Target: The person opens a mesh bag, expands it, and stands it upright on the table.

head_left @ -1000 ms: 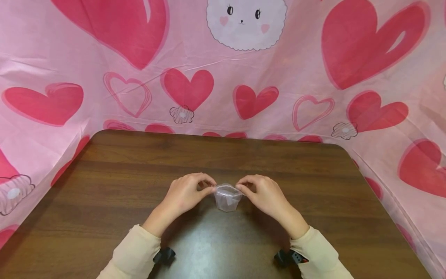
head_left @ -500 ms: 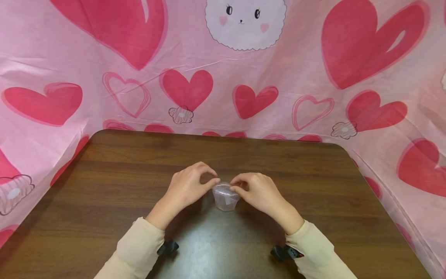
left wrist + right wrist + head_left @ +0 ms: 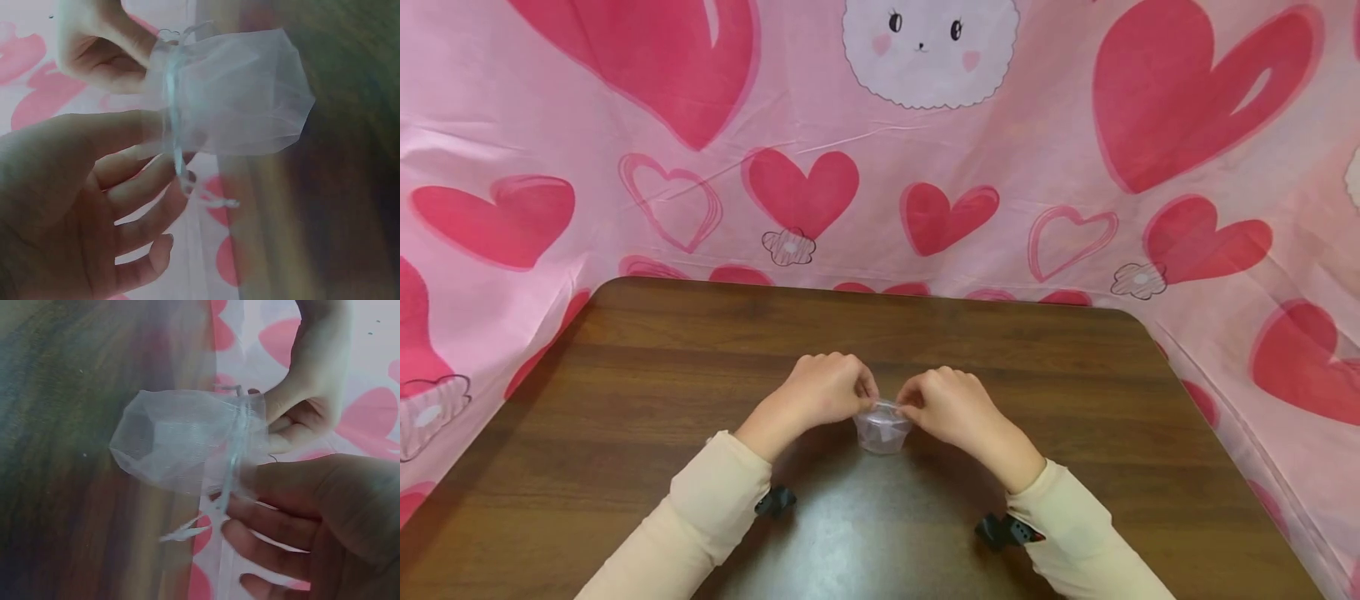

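Observation:
A small sheer white organza drawstring bag (image 3: 882, 435) hangs mouth-up just over the table, at the centre of the head view. My left hand (image 3: 826, 388) pinches the left side of its mouth between thumb and fingers. Opposite it, my right hand (image 3: 951, 406) pinches the right side. A pale ribbon drawstring (image 3: 175, 106) runs round the bag's neck in the left wrist view. In the right wrist view a loose ribbon end (image 3: 182, 534) dangles beside the fingers. The bag's body looks puffed out and see-through.
The dark wooden table (image 3: 715, 333) has rounded far corners. A pink cloth with red hearts (image 3: 808, 187) hangs behind it and along both sides. Black wrist camera mounts (image 3: 775, 502) sit under the cream sleeves (image 3: 722, 492).
A second ago the hands held the bag's two sides further apart. My left hand lifted off, then came down onto the mouth. My right hand shifted inward, to the left.

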Demonstrator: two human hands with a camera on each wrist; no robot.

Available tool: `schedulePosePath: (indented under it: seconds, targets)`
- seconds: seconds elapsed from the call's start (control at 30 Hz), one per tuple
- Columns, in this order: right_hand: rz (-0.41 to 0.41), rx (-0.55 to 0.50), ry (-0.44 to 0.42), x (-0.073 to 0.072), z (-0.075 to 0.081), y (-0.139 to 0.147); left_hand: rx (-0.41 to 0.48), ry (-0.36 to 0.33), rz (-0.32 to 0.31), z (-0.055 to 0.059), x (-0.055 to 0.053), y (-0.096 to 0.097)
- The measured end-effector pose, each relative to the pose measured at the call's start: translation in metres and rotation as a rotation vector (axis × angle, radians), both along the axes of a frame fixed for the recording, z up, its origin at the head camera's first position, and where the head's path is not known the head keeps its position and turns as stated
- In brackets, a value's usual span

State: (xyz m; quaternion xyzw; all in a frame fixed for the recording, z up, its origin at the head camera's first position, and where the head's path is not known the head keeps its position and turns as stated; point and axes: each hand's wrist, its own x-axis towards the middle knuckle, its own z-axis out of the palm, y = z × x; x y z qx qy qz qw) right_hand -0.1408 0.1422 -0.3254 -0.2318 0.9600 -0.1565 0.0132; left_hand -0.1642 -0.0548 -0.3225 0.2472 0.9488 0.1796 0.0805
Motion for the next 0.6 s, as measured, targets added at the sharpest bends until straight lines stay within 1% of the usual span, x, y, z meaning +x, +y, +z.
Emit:
schedulePosePath:
  seconds: [0.1, 0.3, 0.47, 0.6]
  targets:
    - [-0.010, 0.049, -0.012, -0.0013, 0.0003, -0.0011, -0.020, -0.022, -0.009, 0.0021, -0.0008, -0.0003]
    - [-0.016, 0.038, -0.044, -0.0033, -0.0006, -0.0060, 0.001, -0.027, -0.002, 0.0020, -0.0015, -0.0005]
    - [-0.011, 0.052, -0.050, -0.0029, -0.0008, -0.0069, 0.006, -0.011, 0.003, -0.0023, -0.0002, -0.0039]
    - [-0.014, 0.045, -0.057, -0.0021, -0.0008, -0.0058, 0.005, -0.033, 0.013, -0.0052, 0.0014, -0.0072]
